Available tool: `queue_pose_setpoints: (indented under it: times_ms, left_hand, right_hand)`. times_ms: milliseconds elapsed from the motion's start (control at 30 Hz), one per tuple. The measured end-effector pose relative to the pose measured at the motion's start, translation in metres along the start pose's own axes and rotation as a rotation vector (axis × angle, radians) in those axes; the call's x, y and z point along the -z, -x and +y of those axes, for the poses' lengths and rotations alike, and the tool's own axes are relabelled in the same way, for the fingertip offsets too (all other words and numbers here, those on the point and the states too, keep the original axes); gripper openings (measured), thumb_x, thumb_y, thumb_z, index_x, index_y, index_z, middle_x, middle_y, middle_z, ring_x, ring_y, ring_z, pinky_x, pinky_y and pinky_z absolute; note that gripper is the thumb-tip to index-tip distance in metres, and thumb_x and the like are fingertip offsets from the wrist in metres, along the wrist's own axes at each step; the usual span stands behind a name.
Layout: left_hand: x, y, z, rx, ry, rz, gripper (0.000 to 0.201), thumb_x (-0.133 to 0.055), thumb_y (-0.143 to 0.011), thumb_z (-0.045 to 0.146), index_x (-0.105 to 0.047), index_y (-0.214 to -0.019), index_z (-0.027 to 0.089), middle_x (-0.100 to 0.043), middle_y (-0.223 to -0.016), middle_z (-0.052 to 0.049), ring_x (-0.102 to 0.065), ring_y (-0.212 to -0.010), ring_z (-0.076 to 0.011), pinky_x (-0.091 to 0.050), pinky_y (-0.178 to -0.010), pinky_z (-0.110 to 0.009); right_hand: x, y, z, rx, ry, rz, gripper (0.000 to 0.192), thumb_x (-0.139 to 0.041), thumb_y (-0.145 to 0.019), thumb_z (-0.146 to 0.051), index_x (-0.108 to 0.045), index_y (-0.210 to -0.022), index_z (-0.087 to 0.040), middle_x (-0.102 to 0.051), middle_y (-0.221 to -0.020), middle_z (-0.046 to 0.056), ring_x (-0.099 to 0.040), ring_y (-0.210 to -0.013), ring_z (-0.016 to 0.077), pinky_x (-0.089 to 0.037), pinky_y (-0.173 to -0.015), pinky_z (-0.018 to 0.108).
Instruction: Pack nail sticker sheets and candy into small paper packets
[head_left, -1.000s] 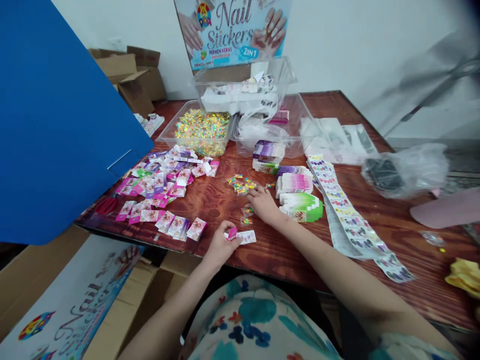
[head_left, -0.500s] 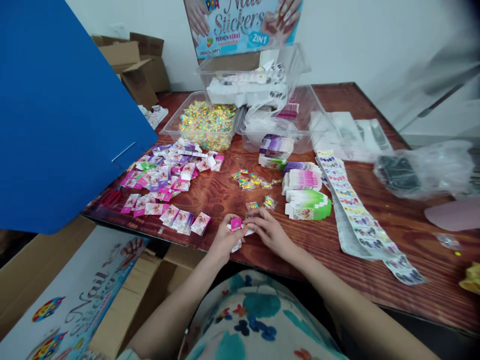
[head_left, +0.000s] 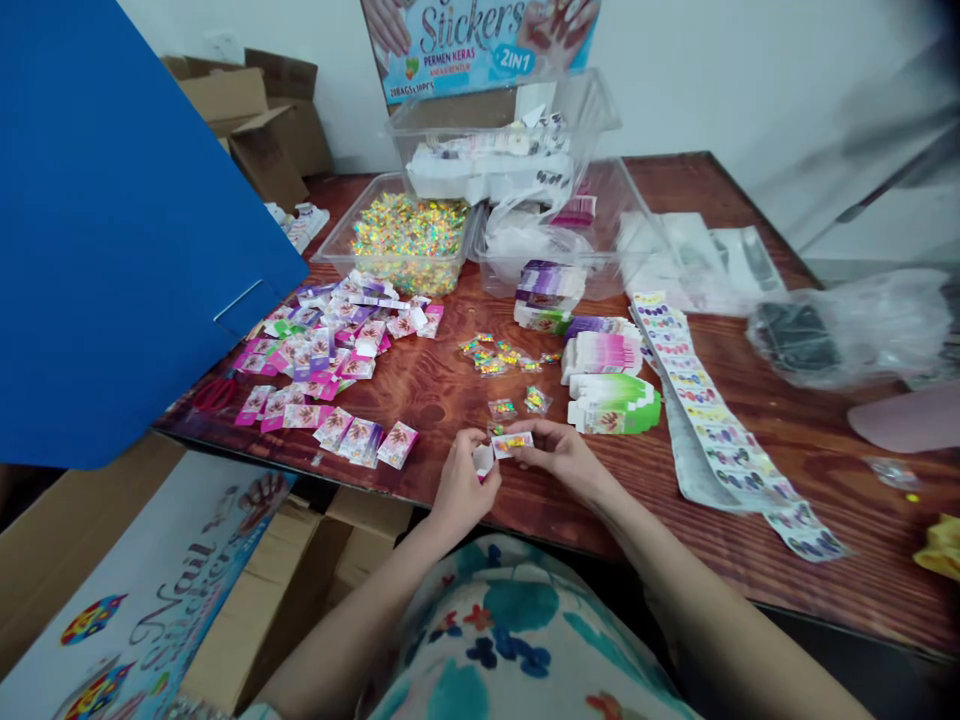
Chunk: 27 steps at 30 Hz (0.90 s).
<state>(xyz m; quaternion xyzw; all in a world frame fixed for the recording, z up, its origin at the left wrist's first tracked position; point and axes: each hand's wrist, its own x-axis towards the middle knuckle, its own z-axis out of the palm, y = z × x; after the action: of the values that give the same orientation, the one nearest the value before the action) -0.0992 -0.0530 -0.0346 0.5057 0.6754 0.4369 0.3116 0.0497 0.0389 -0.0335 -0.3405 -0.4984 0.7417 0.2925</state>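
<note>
Just before the green box stack (head_left: 616,404), left hand (head_left: 461,482) fingers pinch a small box (head_left: 484,459); right hand (head_left: 559,452) fingers pinch a sticker packet (head_left: 512,441).

A: what's in the left hand (head_left: 461,487)? its fingers cover most of that small box (head_left: 484,459).
B: can't tell. Print on the packet (head_left: 512,441) just right of it is too tiny too.
</note>
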Motion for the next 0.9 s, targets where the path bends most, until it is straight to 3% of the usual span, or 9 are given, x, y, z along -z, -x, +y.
queue_pose_setpoints:
  times_ms: [200,367,500,700,800,900]
  left_hand:
    - [-0.003,0.001,0.006,0.019,0.261,0.02,0.042,-0.062,-0.081,0.023,-0.04,-0.116,0.022,-0.056,-0.087,0.001,-0.056,-0.071,-0.0124,-0.045,-0.07,-0.025]
    - [-0.003,-0.007,0.009,0.047,0.356,0.092,0.028,-0.061,-0.081,0.024,-0.048,-0.105,0.021,-0.057,-0.082,0.001,-0.057,-0.075,-0.0131,-0.046,-0.077,-0.026]
    - [-0.003,-0.006,0.006,0.024,0.245,0.101,0.026,-0.059,-0.082,0.023,-0.048,-0.106,0.021,-0.057,-0.083,0.0,-0.057,-0.075,-0.0143,-0.046,-0.077,-0.028]
    - [-0.004,0.006,-0.005,-0.108,-0.155,0.051,0.06,-0.06,-0.068,0.007,-0.038,-0.124,0.015,-0.052,-0.112,-0.012,-0.051,-0.107,-0.026,-0.039,-0.098,-0.044]
    - [-0.006,0.009,-0.01,-0.175,-0.249,0.002,0.051,-0.054,-0.072,0.006,-0.04,-0.12,0.016,-0.052,-0.113,-0.013,-0.049,-0.108,-0.0275,-0.037,-0.098,-0.048]
    - [-0.006,0.009,-0.012,-0.179,-0.28,0.009,0.034,-0.053,-0.08,0.013,-0.044,-0.113,0.017,-0.054,-0.11,-0.012,-0.051,-0.105,-0.0274,-0.041,-0.092,-0.046]
  right_hand:
    - [-0.001,0.005,0.0,-0.048,-0.058,-0.015,0.034,-0.085,-0.06,-0.029,-0.073,-0.09,-0.018,-0.071,-0.074,-0.001,-0.06,-0.058,0.0093,-0.051,-0.058,0.022]
    - [-0.007,0.008,-0.001,-0.025,-0.025,-0.062,0.036,-0.084,-0.063,-0.032,-0.073,-0.095,-0.019,-0.071,-0.08,0.0,-0.06,-0.063,0.01,-0.054,-0.062,0.023]
    - [-0.01,0.006,0.002,0.002,-0.002,-0.017,0.035,-0.081,-0.066,-0.04,-0.073,-0.092,-0.019,-0.071,-0.084,0.002,-0.062,-0.068,0.0128,-0.056,-0.063,0.026]
    - [-0.006,0.008,-0.009,0.174,0.048,0.215,0.029,-0.079,-0.07,-0.04,-0.07,-0.089,-0.02,-0.068,-0.076,0.001,-0.059,-0.061,0.013,-0.053,-0.058,0.026]
    - [-0.014,0.015,-0.018,0.315,0.218,0.181,0.023,-0.073,-0.077,-0.036,-0.069,-0.094,-0.021,-0.069,-0.083,0.003,-0.062,-0.068,0.016,-0.053,-0.064,0.029]
    - [-0.024,0.02,-0.02,0.44,0.524,0.076,0.015,-0.062,-0.084,-0.028,-0.069,-0.095,-0.021,-0.069,-0.087,0.005,-0.063,-0.076,0.0179,-0.05,-0.07,0.03]
